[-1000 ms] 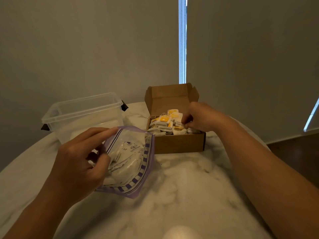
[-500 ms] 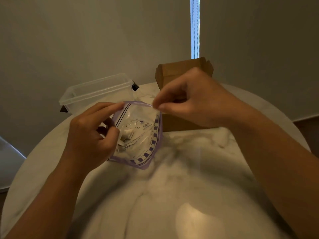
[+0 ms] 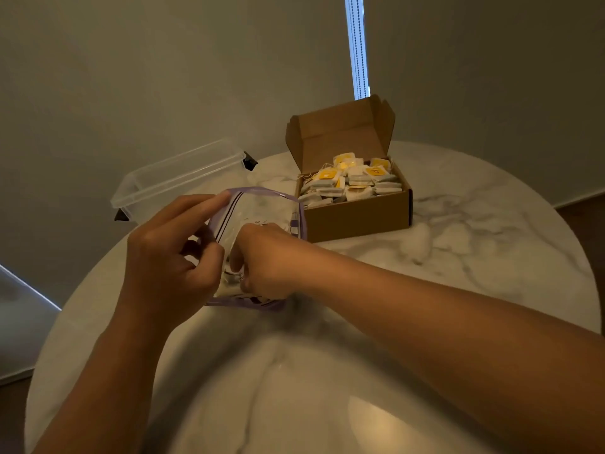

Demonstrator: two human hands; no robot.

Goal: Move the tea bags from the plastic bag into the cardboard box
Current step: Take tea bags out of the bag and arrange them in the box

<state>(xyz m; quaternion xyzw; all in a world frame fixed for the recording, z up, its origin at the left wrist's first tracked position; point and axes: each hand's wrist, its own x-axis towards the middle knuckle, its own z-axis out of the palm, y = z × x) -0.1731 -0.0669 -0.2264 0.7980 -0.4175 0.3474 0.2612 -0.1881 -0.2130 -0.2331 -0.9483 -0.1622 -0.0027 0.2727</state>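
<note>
The tea bags [image 3: 352, 181] that show are piled in the open box [image 3: 360, 217] at the far right; any that are left in the bag [image 3: 262, 204] are hidden behind the right hand [image 3: 265, 260]. I judge them light, soft and easy to crush, with thin strings that may tangle, so it is better to pinch each one by its flat paper body. The bag is thin, limp and probably slippery. The left hand [image 3: 170, 253] pinches its left edge and keeps the mouth open. The right hand is inside with curled fingers; I cannot tell if it holds something. Both rest near the middle of the table [image 3: 458, 257], and a clear container [image 3: 176, 178] stands far left.
</note>
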